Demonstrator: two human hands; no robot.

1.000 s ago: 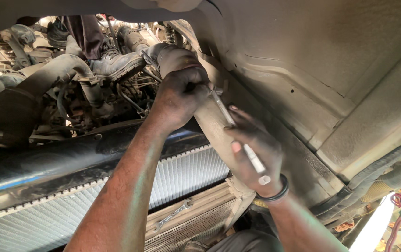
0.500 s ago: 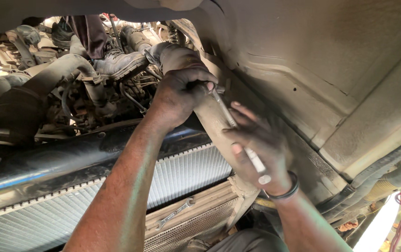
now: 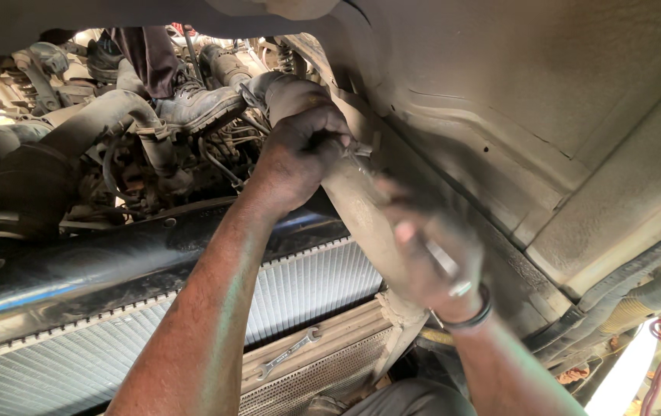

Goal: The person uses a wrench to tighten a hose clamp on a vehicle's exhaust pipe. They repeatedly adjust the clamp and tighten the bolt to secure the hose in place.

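My left hand (image 3: 299,158) steadied the ratchet wrench (image 3: 403,219) head against the bracket (image 3: 353,208); my blurred right hand (image 3: 426,262) apparently gripped its handle for leverage.

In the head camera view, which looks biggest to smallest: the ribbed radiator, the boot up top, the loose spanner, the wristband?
1. Radiator
2. Boot
3. Spanner and wristband: look about alike, and the wristband is nearer the camera, so unranked.

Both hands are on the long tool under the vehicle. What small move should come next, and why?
Probably another short swing of the handle. The right hand grips the tool's handle end and is blurred by motion, while the left hand presses its head against the dirty beam.
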